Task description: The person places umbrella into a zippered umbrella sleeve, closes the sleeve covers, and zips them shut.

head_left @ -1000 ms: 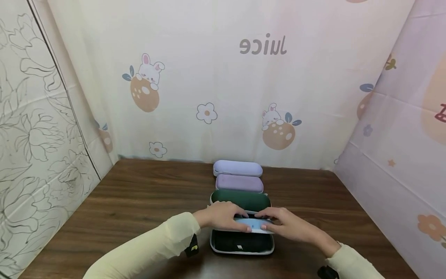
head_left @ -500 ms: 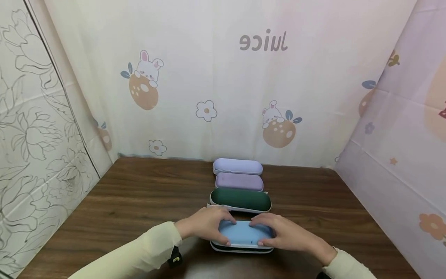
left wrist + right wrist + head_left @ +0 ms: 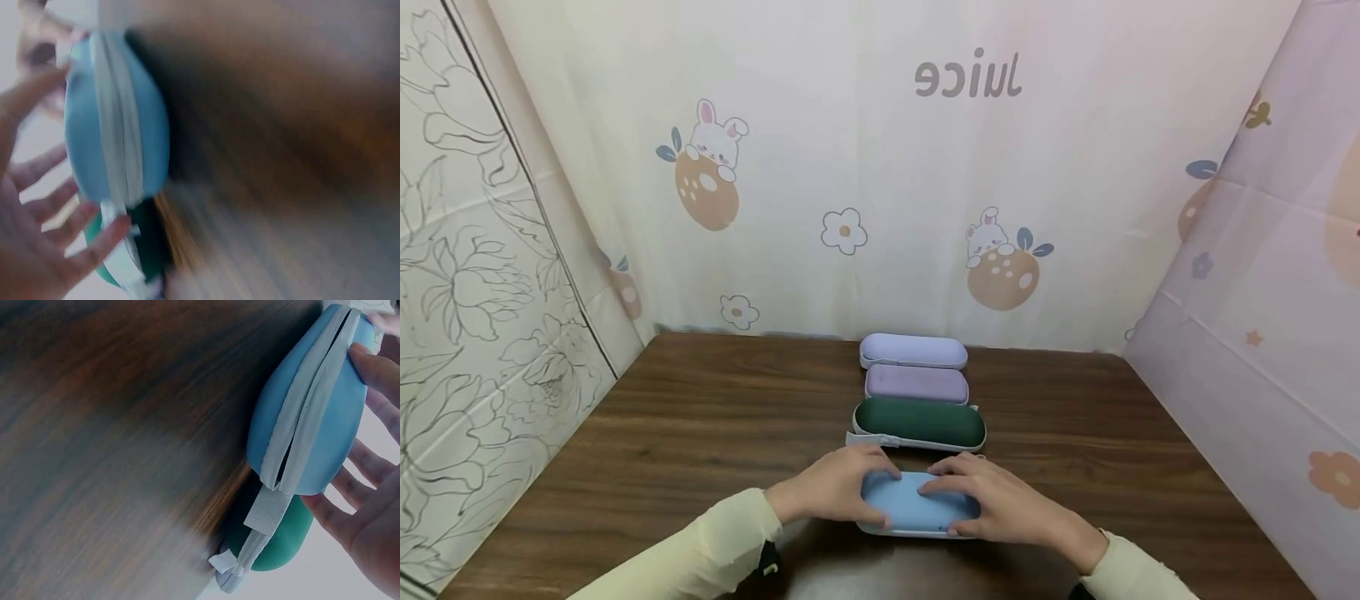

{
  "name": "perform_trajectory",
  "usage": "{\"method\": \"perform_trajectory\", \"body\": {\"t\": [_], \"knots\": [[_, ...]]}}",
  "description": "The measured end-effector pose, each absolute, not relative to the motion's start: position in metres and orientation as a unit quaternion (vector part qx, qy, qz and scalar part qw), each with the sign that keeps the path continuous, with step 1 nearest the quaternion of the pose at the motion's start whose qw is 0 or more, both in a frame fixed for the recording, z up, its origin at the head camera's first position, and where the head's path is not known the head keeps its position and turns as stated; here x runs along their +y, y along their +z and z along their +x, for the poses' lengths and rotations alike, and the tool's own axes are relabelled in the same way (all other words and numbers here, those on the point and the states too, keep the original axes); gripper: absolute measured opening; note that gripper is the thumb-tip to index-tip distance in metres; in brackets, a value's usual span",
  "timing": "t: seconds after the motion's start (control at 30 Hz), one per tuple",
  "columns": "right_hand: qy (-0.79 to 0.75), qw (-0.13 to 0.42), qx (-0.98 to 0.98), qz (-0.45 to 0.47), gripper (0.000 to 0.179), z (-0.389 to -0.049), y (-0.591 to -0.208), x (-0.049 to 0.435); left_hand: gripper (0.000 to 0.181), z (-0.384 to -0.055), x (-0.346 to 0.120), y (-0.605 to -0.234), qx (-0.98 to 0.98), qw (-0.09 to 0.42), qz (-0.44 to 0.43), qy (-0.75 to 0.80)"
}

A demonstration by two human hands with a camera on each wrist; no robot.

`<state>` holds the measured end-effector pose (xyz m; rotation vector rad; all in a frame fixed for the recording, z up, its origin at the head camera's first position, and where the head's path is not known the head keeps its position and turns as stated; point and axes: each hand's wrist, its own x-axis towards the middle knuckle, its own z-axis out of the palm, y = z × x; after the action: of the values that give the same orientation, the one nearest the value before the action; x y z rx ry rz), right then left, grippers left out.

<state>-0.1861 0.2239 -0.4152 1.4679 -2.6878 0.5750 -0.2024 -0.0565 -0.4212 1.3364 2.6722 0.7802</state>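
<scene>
A light blue zippered hard case lies in front of me on the table, its lid down over the base. My left hand rests on its left end, thumb at the front edge and fingertips towards the back edge. On the right end lies my right hand, its thumb at the front and fingertips on the lid. The fingers of both hands are spread and fairly straight. In the right wrist view a dark slit shows between the grey zipper tapes. A grey fabric tab sticks out at the right end.
Behind the blue case, a dark green case, a purple case and a lavender case lie in a row towards the back edge. A grey strap hangs off the green case. A patterned curtain stands behind the brown table.
The blue lid, raised a second ago over the dark interior, has swung down towards me onto its base. Both hands have come down with it, and the dark strip at the front has disappeared.
</scene>
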Motion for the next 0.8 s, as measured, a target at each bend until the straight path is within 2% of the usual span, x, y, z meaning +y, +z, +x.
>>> {"method": "perform_trajectory", "body": {"t": [0.13,0.37,0.57,0.8], "knots": [[0.185,0.021,-0.861,0.473,0.049,-0.186,-0.416,0.223,0.025,-0.221,-0.061,-0.425,0.835,0.100,0.432,0.326],[0.193,0.025,-0.858,0.476,0.049,-0.185,-0.418,0.224,0.035,-0.243,-0.058,-0.423,0.814,0.209,0.440,0.317],[0.183,0.025,-0.861,0.474,0.049,-0.185,-0.416,0.223,0.030,-0.256,-0.048,-0.418,0.805,0.223,0.471,0.283],[0.165,0.005,-0.868,0.469,0.051,-0.183,-0.411,0.217,0.019,-0.259,-0.041,-0.417,0.833,0.189,0.468,0.225]]}}
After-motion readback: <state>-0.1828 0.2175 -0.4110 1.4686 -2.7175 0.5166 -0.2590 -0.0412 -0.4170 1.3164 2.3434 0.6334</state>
